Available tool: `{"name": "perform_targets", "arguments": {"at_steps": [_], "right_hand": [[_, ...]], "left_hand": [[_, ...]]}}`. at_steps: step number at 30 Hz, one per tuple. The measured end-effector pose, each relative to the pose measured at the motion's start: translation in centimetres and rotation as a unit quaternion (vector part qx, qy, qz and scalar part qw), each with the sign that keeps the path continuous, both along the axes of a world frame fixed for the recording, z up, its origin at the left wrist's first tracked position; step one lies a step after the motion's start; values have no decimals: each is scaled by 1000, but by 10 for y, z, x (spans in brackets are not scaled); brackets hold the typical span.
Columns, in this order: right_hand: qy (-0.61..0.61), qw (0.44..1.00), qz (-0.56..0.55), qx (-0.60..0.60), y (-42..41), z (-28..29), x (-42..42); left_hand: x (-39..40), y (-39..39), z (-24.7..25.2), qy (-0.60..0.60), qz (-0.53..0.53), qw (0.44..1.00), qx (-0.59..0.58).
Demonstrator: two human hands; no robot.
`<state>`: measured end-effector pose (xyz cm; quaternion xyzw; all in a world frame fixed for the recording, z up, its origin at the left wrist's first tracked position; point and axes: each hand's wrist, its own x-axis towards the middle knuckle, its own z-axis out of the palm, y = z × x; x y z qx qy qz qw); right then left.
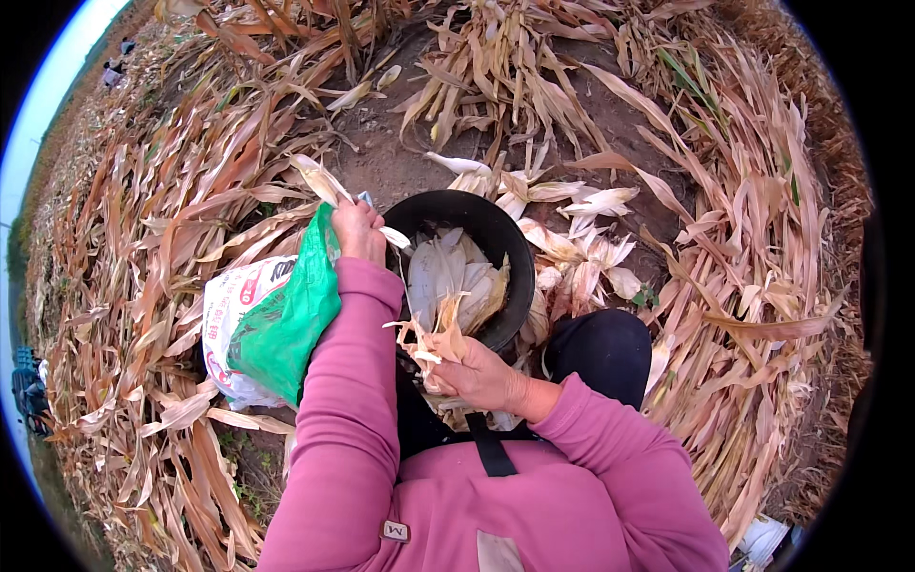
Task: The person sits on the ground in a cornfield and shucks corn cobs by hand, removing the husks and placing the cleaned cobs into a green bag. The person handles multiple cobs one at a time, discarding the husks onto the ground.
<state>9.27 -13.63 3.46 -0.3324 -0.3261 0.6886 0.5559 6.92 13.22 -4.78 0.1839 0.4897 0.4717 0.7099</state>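
My left hand [359,230] is closed around a pale corn husk [320,180] that sticks out on both sides of the fist. That hand is at the upper edge of a green and white woven plastic bag [289,322], which bears printing; whether it also grips the bag cannot be seen. My right hand [477,379] grasps a bunch of torn dry husks [437,347] at the near rim of a black bucket [516,286]. Inside the bucket lie several whitish husks [457,275]; what is beneath them is hidden.
Peeled husks [582,247] lie on the soil right of the bucket. Cut corn stalks [743,307] lie thickly on the right, more dry leaves [171,236] on the left. A stalk bundle [504,79] lies beyond the bucket. My bent knee [604,354] is close by the bucket.
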Motion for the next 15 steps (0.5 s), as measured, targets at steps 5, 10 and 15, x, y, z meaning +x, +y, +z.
{"name": "perform_targets", "arguments": {"at_steps": [5,10,15], "right_hand": [[159,947,-279,28,24,-16,109],[198,897,-376,-118,32,-7,143],[110,900,-400,-134,30,-28,138]], "left_hand": [[15,-22,54,-9,-252,955,158],[10,-92,49,5,-354,926,130],[19,-117,51,95,-528,822,192]]}}
